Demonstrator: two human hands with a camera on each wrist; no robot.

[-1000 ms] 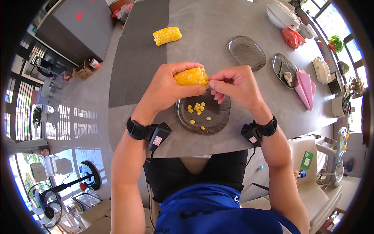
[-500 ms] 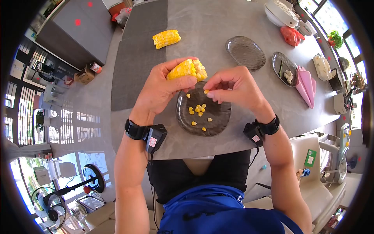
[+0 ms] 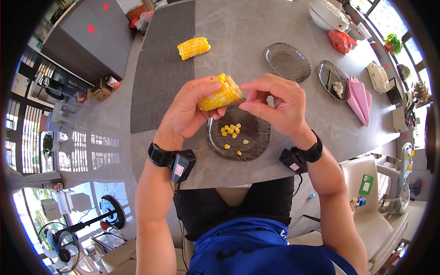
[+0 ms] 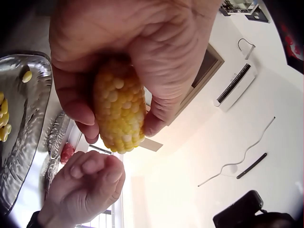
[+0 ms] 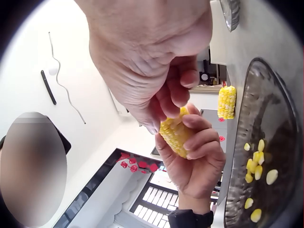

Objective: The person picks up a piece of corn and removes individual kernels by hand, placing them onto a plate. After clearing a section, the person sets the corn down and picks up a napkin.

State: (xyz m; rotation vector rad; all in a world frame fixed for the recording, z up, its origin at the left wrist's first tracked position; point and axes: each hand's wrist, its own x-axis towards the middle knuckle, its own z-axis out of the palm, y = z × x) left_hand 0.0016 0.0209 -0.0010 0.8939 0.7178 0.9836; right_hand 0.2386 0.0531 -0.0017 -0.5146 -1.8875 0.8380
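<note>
A short piece of corn (image 3: 220,95) is gripped in the left hand (image 3: 183,103), tilted up, with some kernels gone from its right end. Close to that end, the right hand (image 3: 279,103) has its thumb and forefinger bent and apart, with nothing seen between them. Below both hands a dark oval plate (image 3: 256,145) bears several loose kernels (image 3: 230,129). The left wrist view shows the cob (image 4: 119,111) between the left hand's thumb and fingers. In the right wrist view the right fingertips are beside the cob (image 5: 175,135); whether they touch it I cannot tell.
Another corn piece (image 3: 194,47) lies at the edge of a dark grey mat (image 3: 160,78). On the table's right side are a second oval plate (image 3: 287,62), a plate with scraps (image 3: 327,68), a pink cloth (image 3: 359,101), a red bag (image 3: 341,41) and a white basket (image 3: 329,16).
The right hand came away from the cob holding a kernel, then moved back up beside it and no longer shows the kernel. The left hand has turned the cob.
</note>
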